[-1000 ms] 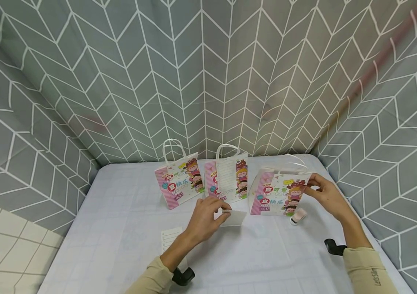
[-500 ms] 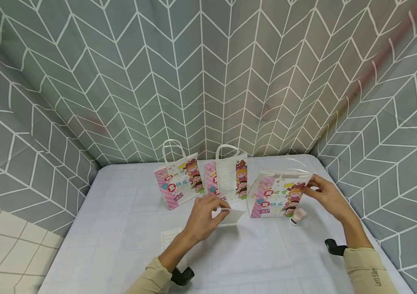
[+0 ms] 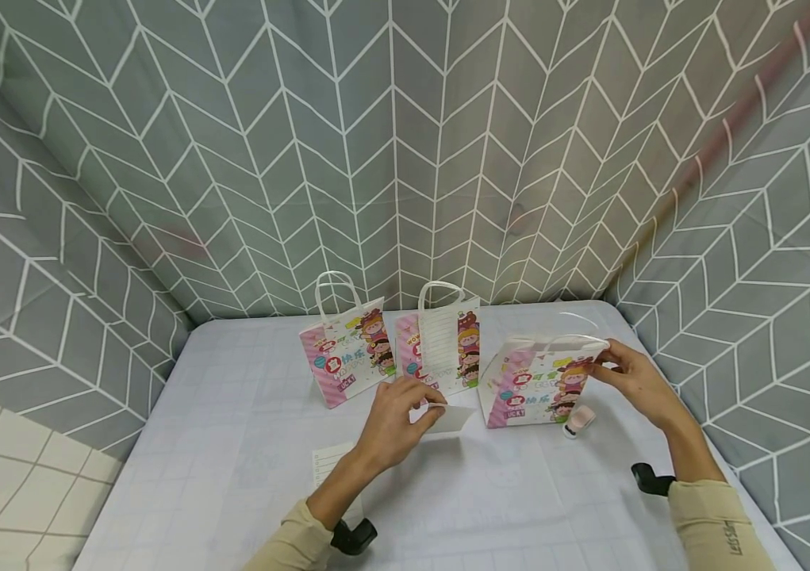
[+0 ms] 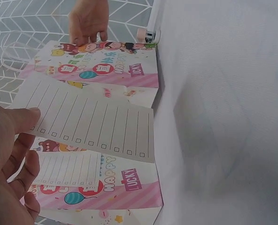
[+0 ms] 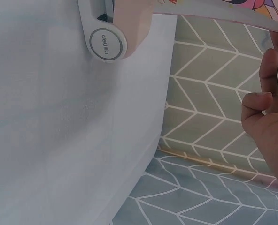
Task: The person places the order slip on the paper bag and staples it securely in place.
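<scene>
My left hand (image 3: 397,424) pinches a white lined checklist sheet (image 4: 92,119) between thumb and fingers, above the table. With fingers and thumb, my right hand (image 3: 636,385) grips the right edge of the rightmost paper gift bag (image 3: 536,388), which stands leaning and carries pink stripes and cartoon figures. Beside it stands a matching middle gift bag (image 3: 469,341) with a similar checklist sheet (image 3: 440,341) on its front. Further left is another gift bag (image 3: 347,357). In the right wrist view, the right fingers reach behind the bag's edge and are partly hidden.
Under my right hand, next to the bag, lies a small pink and white object (image 3: 579,421) with a round deli-marked cap. Another checklist sheet (image 3: 329,464) lies on the white-covered table (image 3: 233,444), partly under my left forearm. A patterned grey curtain (image 3: 405,159) surrounds the back and sides.
The right bag has shifted slightly toward me and tilted, its handle dropping toward its front, with my right hand still on its edge. My left hand and its sheet have barely moved.
</scene>
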{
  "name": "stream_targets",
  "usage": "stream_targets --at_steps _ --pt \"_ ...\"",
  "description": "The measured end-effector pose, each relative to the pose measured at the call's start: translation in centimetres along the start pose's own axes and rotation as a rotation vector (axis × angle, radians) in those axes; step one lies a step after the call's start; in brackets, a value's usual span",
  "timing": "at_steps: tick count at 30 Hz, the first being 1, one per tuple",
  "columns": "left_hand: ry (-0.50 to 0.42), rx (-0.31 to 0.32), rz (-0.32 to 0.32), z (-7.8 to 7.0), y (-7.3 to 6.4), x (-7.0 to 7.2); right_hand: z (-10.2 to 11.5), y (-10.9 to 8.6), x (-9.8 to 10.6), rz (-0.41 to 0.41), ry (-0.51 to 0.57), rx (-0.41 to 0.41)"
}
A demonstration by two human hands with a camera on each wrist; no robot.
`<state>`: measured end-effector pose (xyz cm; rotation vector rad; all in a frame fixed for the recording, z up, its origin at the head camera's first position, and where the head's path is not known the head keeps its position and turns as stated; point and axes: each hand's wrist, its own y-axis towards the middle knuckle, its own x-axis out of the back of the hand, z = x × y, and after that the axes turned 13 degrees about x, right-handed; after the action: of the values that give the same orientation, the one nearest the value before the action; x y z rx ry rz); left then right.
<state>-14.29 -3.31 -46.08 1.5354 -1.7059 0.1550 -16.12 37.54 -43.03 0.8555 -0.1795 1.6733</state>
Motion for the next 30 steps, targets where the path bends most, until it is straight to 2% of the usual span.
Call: stream_targets --at_steps 8,22,30 --pt "-0.019 0.022 0.014 -0.2 0.0 0.3 0.1 0.2 -0.7 0.031 0.041 -0.010" --pt "-0.048 0.036 0.027 -0.1 -0.1 0.1 0.9 0.6 -1.9 0.054 0.075 0.020" --pt "-0.045 0.016 0.001 -0.4 0.0 0.3 1.4 1.0 -2.6 0.081 0.086 0.015"
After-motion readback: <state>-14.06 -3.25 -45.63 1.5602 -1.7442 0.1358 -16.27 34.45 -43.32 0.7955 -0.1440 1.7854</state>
